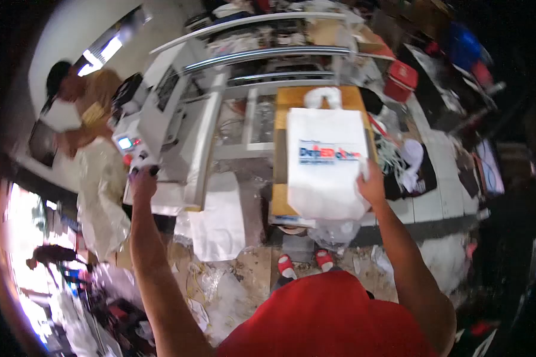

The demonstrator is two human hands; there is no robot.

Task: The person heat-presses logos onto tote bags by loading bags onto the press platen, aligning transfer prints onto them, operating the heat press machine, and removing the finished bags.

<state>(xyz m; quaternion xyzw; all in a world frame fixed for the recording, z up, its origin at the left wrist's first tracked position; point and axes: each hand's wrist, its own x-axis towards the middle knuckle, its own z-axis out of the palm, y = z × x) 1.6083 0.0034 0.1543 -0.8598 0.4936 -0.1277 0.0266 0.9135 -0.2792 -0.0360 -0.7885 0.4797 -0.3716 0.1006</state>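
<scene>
A white bag (324, 190) with blue and red lettering lies on a yellow-brown board (281, 196), its handle loop at the far end. My right hand (371, 183) is closed on the bag's right edge. Over at the left, my left hand (143, 182) is at a black knob (153, 170) on the white machine's control box (138, 134), below a small lit screen (125, 143). Its fingers look curled, but what they hold is too small to make out.
A co-worker (80, 101) stands at the far left beside the machine. Metal rails (268, 55) cross the back. White fabric (218, 220) hangs between my arms. A red container (401, 80) and white cords (390, 156) are at the right.
</scene>
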